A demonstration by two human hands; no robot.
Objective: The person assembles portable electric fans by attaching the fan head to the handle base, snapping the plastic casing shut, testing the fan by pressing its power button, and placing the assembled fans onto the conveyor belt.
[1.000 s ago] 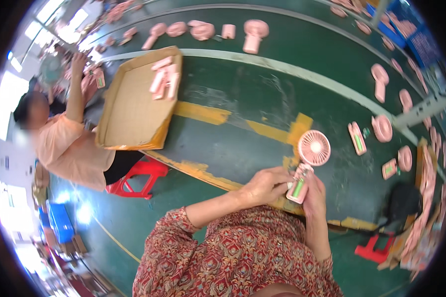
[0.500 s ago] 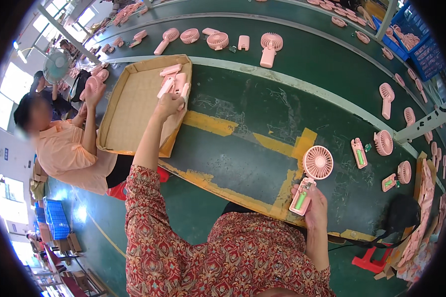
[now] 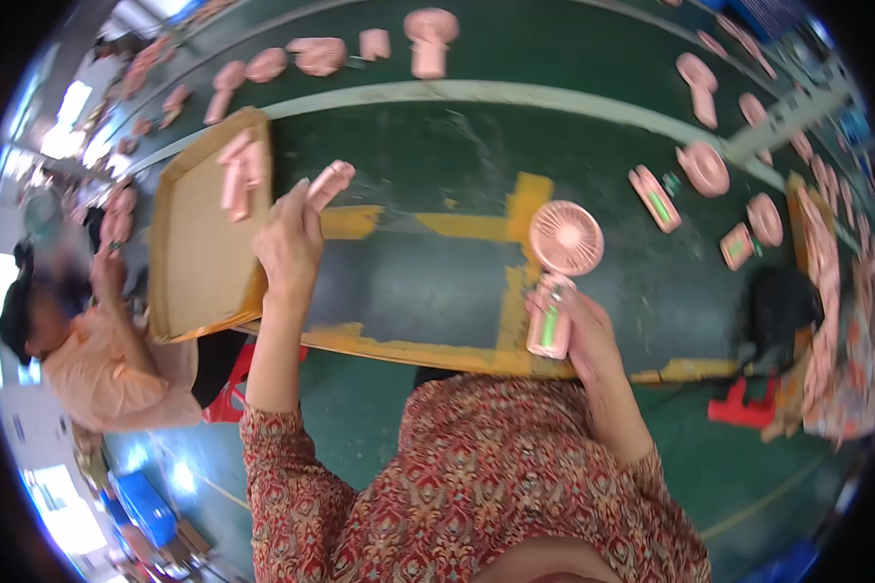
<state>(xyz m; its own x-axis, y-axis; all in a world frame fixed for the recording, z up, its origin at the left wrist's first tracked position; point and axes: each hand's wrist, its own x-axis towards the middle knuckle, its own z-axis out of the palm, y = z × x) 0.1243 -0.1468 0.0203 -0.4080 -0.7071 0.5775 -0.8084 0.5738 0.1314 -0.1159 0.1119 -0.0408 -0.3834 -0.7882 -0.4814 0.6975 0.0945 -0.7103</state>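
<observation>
Between the fingers of my left hand is a pink handle cover, held just right of the shallow cardboard tray. More pink handle covers lie at the tray's far right corner. My right hand grips a pink handheld fan by its handle, round head pointing away from me. The handle is uncovered on the upper side, and a green battery shows inside it. The picture is slightly blurred by motion.
On the right of the green bench lie an opened fan handle, fan heads and a black bag. Beyond a pale rail, fan parts line a belt. A co-worker sits at the left, holding pink parts.
My left hand has lifted a handle cover out of the tray and carried it right. My right hand still holds the opened fan. The whole view has shifted.
</observation>
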